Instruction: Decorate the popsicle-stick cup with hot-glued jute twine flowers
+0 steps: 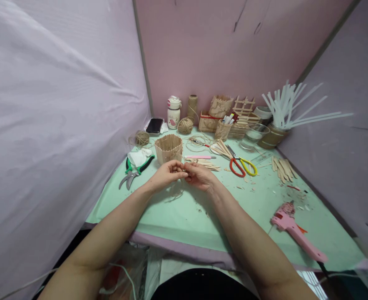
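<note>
My left hand [169, 174] and my right hand [200, 175] meet above the middle of the table, fingertips pinched close together. Between them they grip a thin piece of jute twine [177, 195], whose loose end trails below onto the green cloth. How the strand runs inside the fingers is hidden. Just behind my left hand stands a wooden-stick basket [168, 149] with a scalloped rim. Beyond my right hand lie flat wooden sticks [207, 165] and a pink pen-like tool [200, 157].
Green-handled pruning shears [133, 173] lie left. Scissors [238, 164] with red and yellow handles sit right of centre. A pink glue gun [296, 233] rests at front right. Behind stand a twine ball [185, 125], a glass bowl [253, 135] and white glue sticks [285, 106] in a pot.
</note>
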A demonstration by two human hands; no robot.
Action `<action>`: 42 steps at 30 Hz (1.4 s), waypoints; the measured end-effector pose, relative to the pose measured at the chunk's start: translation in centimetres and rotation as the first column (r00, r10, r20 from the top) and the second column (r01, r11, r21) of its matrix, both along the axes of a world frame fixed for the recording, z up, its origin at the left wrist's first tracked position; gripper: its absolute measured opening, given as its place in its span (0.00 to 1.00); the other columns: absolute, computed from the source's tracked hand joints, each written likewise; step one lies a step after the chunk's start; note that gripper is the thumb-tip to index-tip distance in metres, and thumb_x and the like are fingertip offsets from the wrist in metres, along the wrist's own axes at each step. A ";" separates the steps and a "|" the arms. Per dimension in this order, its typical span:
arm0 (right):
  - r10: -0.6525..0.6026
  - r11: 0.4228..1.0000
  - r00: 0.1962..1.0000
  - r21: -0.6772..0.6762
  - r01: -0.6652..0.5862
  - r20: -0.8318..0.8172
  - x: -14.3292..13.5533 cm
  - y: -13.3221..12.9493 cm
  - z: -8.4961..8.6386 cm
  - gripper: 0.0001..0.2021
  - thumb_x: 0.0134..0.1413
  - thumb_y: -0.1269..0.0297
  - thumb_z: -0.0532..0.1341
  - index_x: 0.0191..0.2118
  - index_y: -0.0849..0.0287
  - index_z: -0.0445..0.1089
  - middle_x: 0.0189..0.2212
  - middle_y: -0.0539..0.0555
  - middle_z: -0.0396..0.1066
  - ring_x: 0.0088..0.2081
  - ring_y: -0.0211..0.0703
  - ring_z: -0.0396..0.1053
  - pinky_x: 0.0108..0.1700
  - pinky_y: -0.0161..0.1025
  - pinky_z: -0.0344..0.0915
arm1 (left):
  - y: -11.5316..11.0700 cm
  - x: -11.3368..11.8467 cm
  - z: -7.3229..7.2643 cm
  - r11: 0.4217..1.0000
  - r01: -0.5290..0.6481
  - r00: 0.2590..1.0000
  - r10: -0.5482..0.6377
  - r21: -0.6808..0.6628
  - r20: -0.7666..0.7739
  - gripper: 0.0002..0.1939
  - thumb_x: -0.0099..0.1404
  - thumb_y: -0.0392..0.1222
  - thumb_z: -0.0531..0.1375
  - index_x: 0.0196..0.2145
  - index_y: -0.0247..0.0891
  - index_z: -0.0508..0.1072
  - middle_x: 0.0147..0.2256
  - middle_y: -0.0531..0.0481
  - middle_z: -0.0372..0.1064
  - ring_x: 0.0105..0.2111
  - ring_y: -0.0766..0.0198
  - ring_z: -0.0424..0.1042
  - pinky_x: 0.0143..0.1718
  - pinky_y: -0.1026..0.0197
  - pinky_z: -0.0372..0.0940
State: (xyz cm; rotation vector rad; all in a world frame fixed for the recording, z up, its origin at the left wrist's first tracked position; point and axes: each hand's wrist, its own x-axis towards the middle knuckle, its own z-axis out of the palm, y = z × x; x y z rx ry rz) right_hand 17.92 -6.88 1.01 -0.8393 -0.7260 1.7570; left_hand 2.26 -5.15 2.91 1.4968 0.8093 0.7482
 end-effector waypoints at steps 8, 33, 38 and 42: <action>-0.054 0.998 0.999 0.021 0.054 -0.006 0.1 0.0 0.2 0.23 0.26 0.55 0.79 0.22 0.58 0.65 0.16 0.42 0.59 0.21 0.30 0.55 0.23 0.33 0.49 | 0.2 -0.3 0.2 0.999 0.026 0.999 -0.025 0.024 -0.044 0.20 0.57 0.57 0.63 0.25 0.35 0.72 0.24 0.50 0.71 0.23 0.69 0.60 0.27 0.64 0.56; -0.145 0.989 0.984 0.038 0.141 0.103 -0.5 -0.2 0.5 0.24 0.28 0.49 0.77 0.32 0.59 0.74 0.25 0.49 0.69 0.27 0.34 0.63 0.26 0.32 0.53 | 0.2 0.6 -0.3 0.928 -0.171 0.947 0.248 -0.331 0.204 0.22 0.40 0.50 0.75 0.27 0.32 0.76 0.25 0.51 0.71 0.24 0.71 0.66 0.28 0.65 0.63; -0.205 0.977 0.968 0.087 0.193 0.145 -0.6 -0.4 0.7 0.16 0.30 0.57 0.76 0.25 0.58 0.71 0.23 0.45 0.66 0.28 0.33 0.60 0.29 0.32 0.54 | 0.2 0.7 -0.5 0.931 -0.213 0.941 0.277 -0.298 0.194 0.20 0.42 0.50 0.74 0.27 0.33 0.77 0.26 0.50 0.72 0.26 0.70 0.67 0.30 0.63 0.64; -0.234 0.972 0.959 0.072 0.226 0.157 -0.7 -0.4 0.9 0.14 0.31 0.60 0.74 0.25 0.58 0.72 0.21 0.45 0.63 0.28 0.33 0.58 0.29 0.33 0.53 | 0.2 0.8 -0.8 0.943 -0.226 0.934 0.281 -0.246 0.219 0.19 0.45 0.50 0.73 0.27 0.32 0.76 0.26 0.50 0.70 0.22 0.73 0.62 0.25 0.66 0.58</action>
